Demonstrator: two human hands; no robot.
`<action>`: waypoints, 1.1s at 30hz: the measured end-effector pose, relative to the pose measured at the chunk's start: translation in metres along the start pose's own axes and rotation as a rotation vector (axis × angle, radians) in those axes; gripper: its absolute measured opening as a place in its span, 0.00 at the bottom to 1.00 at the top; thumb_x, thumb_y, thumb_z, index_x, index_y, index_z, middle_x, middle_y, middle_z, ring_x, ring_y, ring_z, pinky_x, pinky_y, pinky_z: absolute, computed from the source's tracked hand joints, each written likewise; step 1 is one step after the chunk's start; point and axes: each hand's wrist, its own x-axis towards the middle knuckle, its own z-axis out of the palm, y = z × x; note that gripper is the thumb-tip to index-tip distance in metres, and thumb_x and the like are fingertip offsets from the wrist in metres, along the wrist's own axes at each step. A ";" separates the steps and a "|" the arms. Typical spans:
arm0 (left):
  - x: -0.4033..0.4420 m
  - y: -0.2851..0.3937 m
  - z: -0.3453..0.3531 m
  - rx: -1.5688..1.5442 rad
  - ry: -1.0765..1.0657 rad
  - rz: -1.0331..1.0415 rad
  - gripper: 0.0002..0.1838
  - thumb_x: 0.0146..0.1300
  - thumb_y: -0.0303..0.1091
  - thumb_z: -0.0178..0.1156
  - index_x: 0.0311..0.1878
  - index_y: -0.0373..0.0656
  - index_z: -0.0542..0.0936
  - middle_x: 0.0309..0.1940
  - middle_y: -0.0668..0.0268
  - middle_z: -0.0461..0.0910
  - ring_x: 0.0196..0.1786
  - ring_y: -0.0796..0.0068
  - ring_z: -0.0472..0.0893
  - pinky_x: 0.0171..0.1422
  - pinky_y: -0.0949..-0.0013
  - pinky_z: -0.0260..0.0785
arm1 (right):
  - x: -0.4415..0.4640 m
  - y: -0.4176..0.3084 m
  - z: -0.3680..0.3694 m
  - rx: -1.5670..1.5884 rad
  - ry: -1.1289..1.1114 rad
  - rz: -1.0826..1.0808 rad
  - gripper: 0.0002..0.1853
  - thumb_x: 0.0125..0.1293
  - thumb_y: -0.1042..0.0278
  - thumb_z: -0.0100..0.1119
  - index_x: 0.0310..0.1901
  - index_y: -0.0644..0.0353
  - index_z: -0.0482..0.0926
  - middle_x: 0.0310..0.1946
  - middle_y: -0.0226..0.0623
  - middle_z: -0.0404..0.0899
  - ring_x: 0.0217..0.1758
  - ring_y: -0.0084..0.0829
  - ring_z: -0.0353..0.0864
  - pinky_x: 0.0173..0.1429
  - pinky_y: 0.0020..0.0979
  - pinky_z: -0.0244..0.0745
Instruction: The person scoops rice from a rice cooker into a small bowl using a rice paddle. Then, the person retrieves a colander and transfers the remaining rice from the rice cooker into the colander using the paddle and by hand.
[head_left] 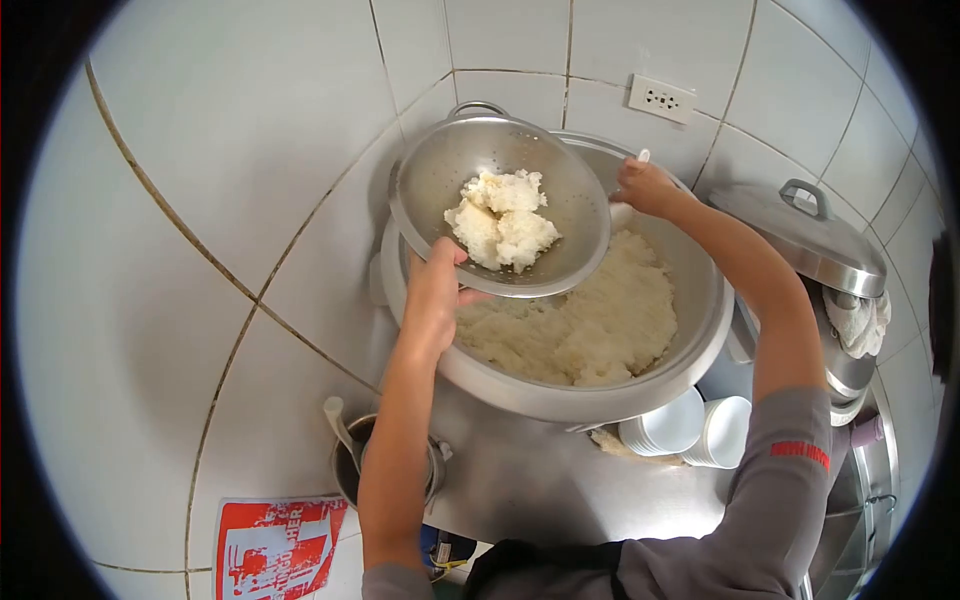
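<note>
My left hand [430,300] is closed on the near rim of a metal colander [420,190], thumb inside the edge. Several clumps of cooked rice [505,222] lie in the colander, which is tilted over a large metal pot [560,405]. More cooked rice [620,320] covers the inside of that pot. Above the pot's far right side, my right hand [645,188] is closed round a white rice paddle [643,156]. Only its handle tip and a bit of white below the fist show. The colander's edge hides part of the paddle.
Stacked white bowls [665,425] stand by the pot on the steel counter [560,480]. A lidded metal pot [800,235] with a cloth [858,322] is at right. At left, a small metal pot [432,478] holds a white-handled utensil [342,425]. Tiled walls with an outlet [661,99] stand behind.
</note>
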 end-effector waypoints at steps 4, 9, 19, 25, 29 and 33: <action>-0.002 -0.001 0.000 -0.022 0.036 0.023 0.16 0.55 0.31 0.43 0.44 0.30 0.65 0.42 0.55 0.70 0.42 0.63 0.76 0.48 0.57 0.72 | 0.006 0.009 -0.001 0.092 -0.431 -0.155 0.10 0.52 0.61 0.56 0.36 0.31 0.80 0.30 0.18 0.77 0.39 0.22 0.74 0.53 0.34 0.50; 0.003 -0.009 -0.003 -0.104 0.089 0.137 0.16 0.54 0.30 0.44 0.45 0.32 0.65 0.42 0.57 0.70 0.41 0.64 0.76 0.44 0.58 0.72 | -0.025 -0.002 -0.011 0.602 -0.709 -0.063 0.12 0.53 0.55 0.55 0.40 0.34 0.79 0.40 0.18 0.77 0.46 0.25 0.72 0.49 0.41 0.51; -0.006 -0.003 0.004 -0.032 0.178 0.151 0.17 0.53 0.31 0.45 0.47 0.37 0.65 0.40 0.61 0.71 0.40 0.69 0.75 0.42 0.62 0.72 | -0.023 -0.082 -0.081 0.827 -0.330 0.033 0.08 0.48 0.64 0.53 0.30 0.55 0.77 0.27 0.34 0.77 0.31 0.34 0.76 0.47 0.34 0.53; 0.002 -0.009 0.000 -0.007 0.151 0.198 0.17 0.53 0.32 0.45 0.47 0.37 0.65 0.41 0.61 0.71 0.40 0.69 0.75 0.42 0.62 0.71 | -0.032 -0.100 -0.117 1.021 -0.069 0.002 0.08 0.48 0.71 0.57 0.31 0.46 0.80 0.18 0.28 0.75 0.24 0.28 0.71 0.46 0.34 0.51; 0.001 -0.009 -0.001 -0.031 0.163 0.186 0.16 0.53 0.32 0.45 0.46 0.36 0.65 0.40 0.59 0.70 0.39 0.68 0.75 0.43 0.62 0.71 | -0.043 -0.092 -0.139 1.030 -0.018 0.079 0.11 0.51 0.69 0.57 0.37 0.42 0.81 0.18 0.25 0.76 0.24 0.25 0.70 0.45 0.33 0.50; 0.001 -0.008 -0.001 -0.019 0.199 0.183 0.15 0.54 0.31 0.44 0.45 0.35 0.65 0.39 0.59 0.69 0.39 0.68 0.75 0.44 0.62 0.71 | -0.047 -0.086 -0.141 1.138 -0.174 0.078 0.13 0.57 0.59 0.52 0.43 0.45 0.79 0.26 0.30 0.79 0.32 0.27 0.74 0.49 0.36 0.51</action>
